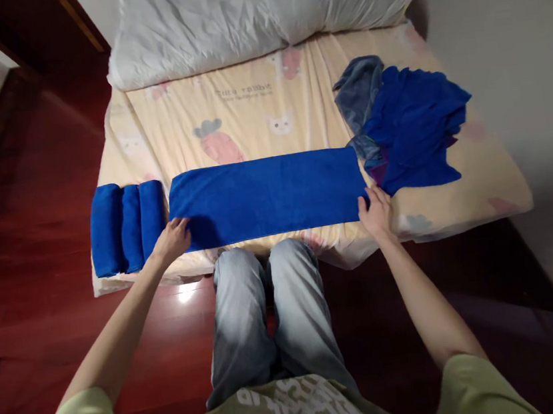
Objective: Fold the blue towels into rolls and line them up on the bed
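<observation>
Now, the long rectangular blue cloth [268,198] lies flat at clock-centre; the left hand [173,238] curls at its eight o'clock corner, grip unclear, while the right hand [376,211] spreads loosely at four. Straightening seems underway; the next move likely wants evenly matched ends.

Bedsheet [255,129]: is leaving room before quilt
Quilt [253,18]: is barring far
Rolls [130,228]: are blocking left
Cloths [418,126]: are blocking right
</observation>
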Demonstrator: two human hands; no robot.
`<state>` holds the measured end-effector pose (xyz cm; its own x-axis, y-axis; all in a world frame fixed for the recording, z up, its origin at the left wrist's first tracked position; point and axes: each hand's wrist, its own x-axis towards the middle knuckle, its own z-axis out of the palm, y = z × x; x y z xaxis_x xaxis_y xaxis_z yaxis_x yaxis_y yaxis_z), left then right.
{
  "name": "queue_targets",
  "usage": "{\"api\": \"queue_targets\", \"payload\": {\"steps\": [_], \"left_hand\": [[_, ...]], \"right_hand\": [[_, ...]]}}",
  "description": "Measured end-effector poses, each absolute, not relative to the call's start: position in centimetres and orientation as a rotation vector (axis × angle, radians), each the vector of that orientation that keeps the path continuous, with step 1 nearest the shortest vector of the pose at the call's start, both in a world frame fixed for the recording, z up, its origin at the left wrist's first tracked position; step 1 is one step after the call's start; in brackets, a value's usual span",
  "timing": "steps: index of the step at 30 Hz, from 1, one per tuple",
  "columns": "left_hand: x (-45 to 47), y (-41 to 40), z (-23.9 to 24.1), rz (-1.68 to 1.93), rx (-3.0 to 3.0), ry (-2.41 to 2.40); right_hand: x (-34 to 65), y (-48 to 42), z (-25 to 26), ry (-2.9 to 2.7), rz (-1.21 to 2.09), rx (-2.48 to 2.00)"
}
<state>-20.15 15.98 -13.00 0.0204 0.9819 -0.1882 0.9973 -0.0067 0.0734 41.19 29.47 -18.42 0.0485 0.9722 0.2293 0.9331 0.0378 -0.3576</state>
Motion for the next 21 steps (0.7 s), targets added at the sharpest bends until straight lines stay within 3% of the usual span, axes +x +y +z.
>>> {"api": "queue_targets", "payload": {"steps": [3, 10, 21], "left_hand": [[-19.7, 21.0, -14.2, 0.073, 2.022, 2.163], [-20.7, 28.9, -16.8, 0.098, 1.598, 2.380], [-19.0, 28.6, -15.8, 0.292, 1.659, 2.436]], "right_hand": [[37.1, 30.0, -19.1, -2.117, 0.233, -1.911], [34.3, 29.6, -21.1, -2.127, 0.165, -2.024], [33.8, 29.9, -20.2, -2.115, 0.135, -2.109]]}}
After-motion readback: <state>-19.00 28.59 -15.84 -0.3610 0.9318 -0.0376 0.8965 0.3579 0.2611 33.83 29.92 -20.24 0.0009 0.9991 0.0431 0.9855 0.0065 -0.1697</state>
